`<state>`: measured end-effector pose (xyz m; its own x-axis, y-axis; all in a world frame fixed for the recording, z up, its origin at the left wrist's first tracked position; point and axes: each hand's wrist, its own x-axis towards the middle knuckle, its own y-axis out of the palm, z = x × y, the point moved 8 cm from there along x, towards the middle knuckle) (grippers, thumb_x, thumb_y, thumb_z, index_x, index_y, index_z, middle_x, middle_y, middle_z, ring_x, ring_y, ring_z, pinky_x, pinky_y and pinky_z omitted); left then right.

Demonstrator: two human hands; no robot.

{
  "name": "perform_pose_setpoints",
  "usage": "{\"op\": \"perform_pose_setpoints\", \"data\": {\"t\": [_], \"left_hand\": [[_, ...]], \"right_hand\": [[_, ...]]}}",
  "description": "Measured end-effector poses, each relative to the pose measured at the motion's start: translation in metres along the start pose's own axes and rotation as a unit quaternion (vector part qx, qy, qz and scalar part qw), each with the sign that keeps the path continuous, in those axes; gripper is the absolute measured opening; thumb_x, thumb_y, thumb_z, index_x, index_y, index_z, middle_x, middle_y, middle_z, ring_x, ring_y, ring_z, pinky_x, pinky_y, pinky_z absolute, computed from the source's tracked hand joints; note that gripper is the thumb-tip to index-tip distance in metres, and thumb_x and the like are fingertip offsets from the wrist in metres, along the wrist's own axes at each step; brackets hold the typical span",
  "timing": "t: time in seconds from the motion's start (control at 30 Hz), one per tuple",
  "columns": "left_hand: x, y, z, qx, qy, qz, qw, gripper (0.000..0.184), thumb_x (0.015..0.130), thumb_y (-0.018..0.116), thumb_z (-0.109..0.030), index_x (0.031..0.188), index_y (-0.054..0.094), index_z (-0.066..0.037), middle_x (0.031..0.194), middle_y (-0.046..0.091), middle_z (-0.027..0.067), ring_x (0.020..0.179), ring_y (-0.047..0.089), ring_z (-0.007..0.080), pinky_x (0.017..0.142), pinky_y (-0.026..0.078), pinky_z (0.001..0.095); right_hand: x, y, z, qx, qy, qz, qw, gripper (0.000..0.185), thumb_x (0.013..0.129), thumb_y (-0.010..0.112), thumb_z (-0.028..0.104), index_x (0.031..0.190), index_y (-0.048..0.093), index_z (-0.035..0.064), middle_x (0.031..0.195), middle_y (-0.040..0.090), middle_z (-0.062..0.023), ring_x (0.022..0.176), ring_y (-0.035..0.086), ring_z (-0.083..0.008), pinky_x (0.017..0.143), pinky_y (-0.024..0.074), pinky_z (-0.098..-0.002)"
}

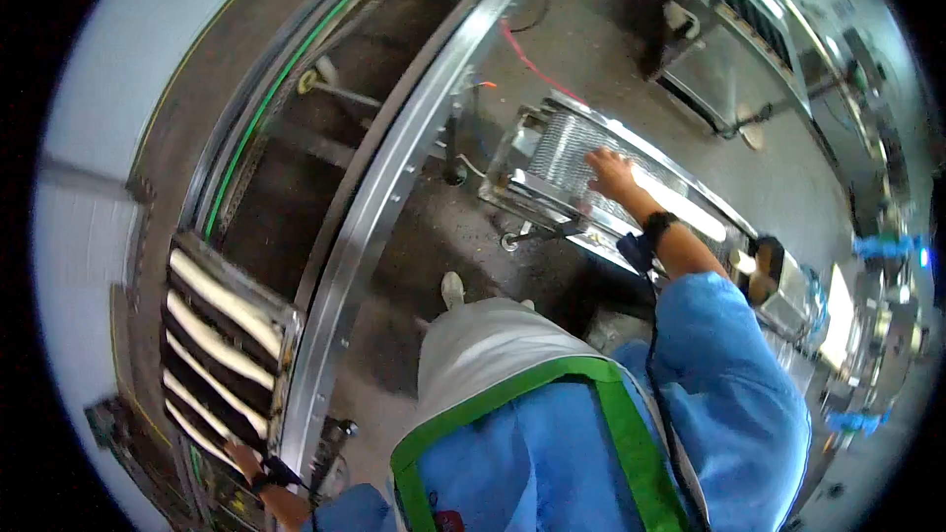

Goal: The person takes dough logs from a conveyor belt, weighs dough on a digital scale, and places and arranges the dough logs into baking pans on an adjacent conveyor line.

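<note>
My right hand [611, 173] is over the wire-mesh conveyor [565, 150], its fingers spread and nothing in them. A long white dough strip [680, 201] lies on that conveyor, beside my forearm. At the lower left, my left hand [241, 455] is at the near edge of a dark tray [233, 355] holding several long white dough strips. The fingers there are small and blurred, so their grip is unclear. The tray sits on the rail conveyor [384, 172] with the green strip.
A metal machine [729, 49] stands at the upper right. Further right are more equipment and people in blue [887, 245]. A red hose [527, 61] crosses the floor behind the mesh conveyor. My shoe [452, 290] shows below.
</note>
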<state>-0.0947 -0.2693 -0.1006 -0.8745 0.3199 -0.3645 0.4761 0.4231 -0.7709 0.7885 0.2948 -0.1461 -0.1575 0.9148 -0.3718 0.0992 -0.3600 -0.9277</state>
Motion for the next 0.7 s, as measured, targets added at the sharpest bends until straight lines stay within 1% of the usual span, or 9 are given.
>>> {"op": "perform_pose_setpoints", "data": {"t": [0.03,0.07,0.2,0.37,0.43,0.47,0.53,0.6,0.7], "left_hand": [[0.007,-0.003,-0.008,0.035,-0.002,-0.006,0.999,0.043,0.083,0.043,-0.019,0.123,0.031,-0.007,0.106,0.045,0.0097,0.086,0.046,0.0161,0.071,0.038,0.0311],[0.011,-0.006,-0.016,0.07,-0.003,-0.017,0.997,0.042,0.083,0.043,-0.018,0.122,0.032,-0.007,0.106,0.045,0.0098,0.087,0.046,0.0164,0.072,0.038,0.031],[0.016,-0.015,-0.062,0.162,0.015,-0.059,0.985,0.039,0.083,0.043,-0.018,0.119,0.035,-0.005,0.106,0.046,0.0104,0.09,0.045,0.0175,0.075,0.037,0.0306],[0.031,-0.02,-0.141,0.237,0.082,-0.095,0.963,0.035,0.083,0.043,-0.016,0.115,0.038,-0.003,0.107,0.046,0.0111,0.094,0.045,0.0189,0.079,0.036,0.0302],[0.041,-0.013,-0.192,0.253,0.133,-0.105,0.952,0.033,0.083,0.043,-0.016,0.114,0.04,-0.002,0.108,0.046,0.0114,0.095,0.044,0.0195,0.08,0.036,0.03],[0.042,-0.006,-0.221,0.256,0.165,-0.108,0.946,0.033,0.083,0.043,-0.016,0.113,0.041,-0.002,0.108,0.046,0.0115,0.096,0.044,0.0198,0.081,0.036,0.0299],[0.043,0.016,-0.296,0.249,0.25,-0.102,0.93,0.031,0.084,0.043,-0.015,0.111,0.042,-0.001,0.108,0.047,0.0118,0.098,0.044,0.0203,0.083,0.035,0.0297],[0.038,0.06,-0.384,0.226,0.36,-0.066,0.903,0.03,0.084,0.042,-0.015,0.11,0.044,-0.001,0.109,0.047,0.0121,0.099,0.044,0.0209,0.084,0.035,0.0295],[0.001,0.171,-0.532,0.145,0.537,0.074,0.828,0.028,0.084,0.042,-0.014,0.108,0.046,0.001,0.109,0.047,0.0125,0.102,0.043,0.0217,0.086,0.034,0.0293]], "right_hand": [[-0.013,-0.014,0.01,-0.025,-0.022,-0.021,0.999,0.052,0.061,0.064,0.02,0.109,0.044,0.0172,0.112,0.038,-0.0076,0.101,0.041,-0.0287,0.078,0.0352,-0.0491],[-0.018,-0.021,0.019,-0.056,-0.028,-0.006,0.998,0.044,0.065,0.06,0.015,0.106,0.045,0.0168,0.111,0.039,-0.0092,0.099,0.042,-0.0281,0.075,0.037,-0.0457],[-0.007,-0.031,0.02,-0.091,-0.029,-0.11,0.989,0.031,0.071,0.047,0.007,0.101,0.045,0.0154,0.097,0.048,-0.012,0.092,0.047,-0.0287,0.071,0.0383,-0.0411],[-0.018,-0.072,-0.008,0.129,-0.018,-0.191,0.973,0.039,0.069,0.054,0.011,0.104,0.039,0.014,0.09,0.05,-0.0134,0.09,0.049,-0.0309,0.071,0.0402,-0.042],[-0.046,-0.11,-0.035,0.299,-0.017,-0.285,0.91,0.046,0.066,0.058,0.012,0.107,0.037,0.0128,0.092,0.049,-0.0152,0.089,0.049,-0.0328,0.074,0.0404,-0.0412],[-0.052,-0.113,-0.061,0.318,-0.019,-0.363,0.876,0.049,0.064,0.06,0.013,0.109,0.039,0.0129,0.093,0.049,-0.0157,0.088,0.049,-0.0335,0.076,0.04,-0.0392],[-0.085,-0.126,-0.106,0.348,0.073,-0.357,0.864,0.043,0.064,0.058,0.01,0.105,0.045,0.0124,0.096,0.05,-0.0148,0.088,0.049,-0.0325,0.077,0.0404,-0.0383],[-0.144,-0.134,-0.152,0.438,0.067,-0.471,0.763,0.035,0.065,0.056,0.009,0.099,0.05,0.0109,0.094,0.05,-0.0118,0.084,0.052,-0.0269,0.073,0.0426,-0.0335],[-0.27,-0.145,-0.194,0.466,0.171,-0.525,0.692,0.03,0.068,0.055,0.011,0.097,0.051,0.0083,0.091,0.051,-0.0074,0.08,0.051,-0.0162,0.069,0.0433,-0.0269]]}}
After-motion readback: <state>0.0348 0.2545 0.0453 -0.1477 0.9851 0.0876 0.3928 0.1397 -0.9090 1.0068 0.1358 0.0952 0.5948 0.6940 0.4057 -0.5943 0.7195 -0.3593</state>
